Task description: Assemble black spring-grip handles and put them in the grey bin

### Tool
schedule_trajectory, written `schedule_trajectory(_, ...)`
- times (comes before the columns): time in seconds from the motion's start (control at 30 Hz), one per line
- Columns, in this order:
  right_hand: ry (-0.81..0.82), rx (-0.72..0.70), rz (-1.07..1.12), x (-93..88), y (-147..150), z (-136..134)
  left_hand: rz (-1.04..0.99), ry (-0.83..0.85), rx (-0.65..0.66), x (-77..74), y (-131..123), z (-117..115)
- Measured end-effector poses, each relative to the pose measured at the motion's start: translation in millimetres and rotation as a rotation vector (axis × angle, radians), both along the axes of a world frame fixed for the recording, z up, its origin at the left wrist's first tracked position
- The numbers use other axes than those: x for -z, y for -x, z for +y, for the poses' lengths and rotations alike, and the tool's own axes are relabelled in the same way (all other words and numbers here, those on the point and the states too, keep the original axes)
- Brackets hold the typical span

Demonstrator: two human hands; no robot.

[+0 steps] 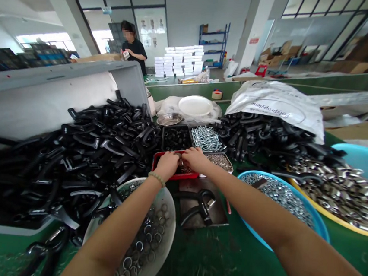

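Two bare hands, the left hand point(167, 164) with a beaded bracelet point(157, 178) and the right hand point(195, 159), are curving downward over a shallow red plastic tray point(174, 175), fingertips nearly meeting among small metal pieces; whether they are gripping anything cannot be told. Around the tray are sitting one square black bin of small black parts point(175, 138), one grey tray of silver screws point(208, 139), one round white bowl of steel rings point(166, 223), one round blue basin of washers point(321, 231) and one yellow tray of steel sleeves point(327, 220). Two heaps of black plastic clamps point(71, 162) are spreading across the green workbench point(211, 262). Across the concrete-pillared workshop, one co-worker in a black top point(134, 48) is standing near stacked white boxes point(178, 60) and blue metal shelving point(212, 45).
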State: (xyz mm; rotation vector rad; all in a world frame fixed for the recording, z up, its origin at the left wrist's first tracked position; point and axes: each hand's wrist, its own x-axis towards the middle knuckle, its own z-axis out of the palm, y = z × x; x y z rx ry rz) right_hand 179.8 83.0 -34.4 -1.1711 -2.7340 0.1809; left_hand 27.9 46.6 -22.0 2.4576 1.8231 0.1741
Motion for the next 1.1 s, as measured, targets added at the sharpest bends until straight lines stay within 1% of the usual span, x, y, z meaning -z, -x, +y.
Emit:
schedule_trajectory(0.07, 0.021, 0.028, 0.059, -4.4, -8.5, -2.1, -0.003, 0.038, 0.027, 4.9, -5.4, 15.4)
schedule_trajectory(0.13, 0.053, 0.068, 0.132, -7.7, -21.5, -10.2, -0.007, 0.057, 0.031, 10.7, -11.7, 19.8)
schedule_trajectory(0.2, 0.090, 0.105, 0.199, -7.8, -39.9, -26.7, -0.017, 0.061, 0.026, 15.0, -14.3, 19.0)
schedule_trajectory(0.27, 0.158, 0.134, 0.279, -3.2, -62.1, -50.2, -0.036, 0.060, 0.019, 17.5, -13.2, 17.3)
schedule_trajectory(0.3, 0.223, 0.157, 0.337, 0.6, -73.5, -63.2, -0.048, 0.057, 0.014, 18.4, -12.1, 16.8)
schedule_trajectory(0.37, 0.424, 0.221, 0.472, 9.4, -93.9, -88.0, -0.080, 0.043, 0.004, 20.2, -10.6, 16.8)
schedule_trajectory(0.43, 0.609, 0.279, 0.584, 16.8, -108.6, -106.9, -0.119, 0.025, -0.012, 22.3, -11.1, 17.4)
schedule_trajectory(0.47, 0.658, 0.292, 0.612, 19.3, -113.3, -113.4, -0.139, 0.018, -0.025, 23.4, -12.0, 17.8)
schedule_trajectory(0.53, 0.698, 0.293, 0.649, 21.4, -118.3, -121.0, -0.182, 0.010, -0.063, 25.3, -13.6, 18.4)
schedule_trajectory(0.67, 0.707, 0.319, 0.676, 21.0, -116.6, -124.2, -0.296, -0.006, -0.121, 23.5, -13.4, 17.7)
schedule_trajectory(0.77, 0.588, 0.339, 0.630, 22.6, -111.6, -124.0, -0.397, -0.008, -0.106, 16.1, -12.1, 11.7)
schedule_trajectory(0.83, 0.486, 0.336, 0.584, 25.7, -108.6, -123.6, -0.536, 0.011, -0.093, 10.6, -12.8, 1.9)
schedule_trajectory(0.93, 0.395, 0.326, 0.515, 31.8, -106.6, -122.9, -0.812, 0.113, -0.059, 6.2, -17.2, -24.6)
schedule_trajectory(0.97, 0.382, 0.322, 0.493, 33.7, -106.6, -123.0, -0.871, 0.160, -0.035, 6.7, -19.4, -35.9)
schedule_trajectory(1.03, 0.364, 0.324, 0.464, 36.6, -107.1, -124.3, -0.896, 0.234, 0.027, 11.1, -24.6, -59.3)
schedule_trajectory(1.1, 0.333, 0.338, 0.449, 38.6, -107.3, -126.9, -0.872, 0.254, 0.075, 20.0, -30.5, -79.6)
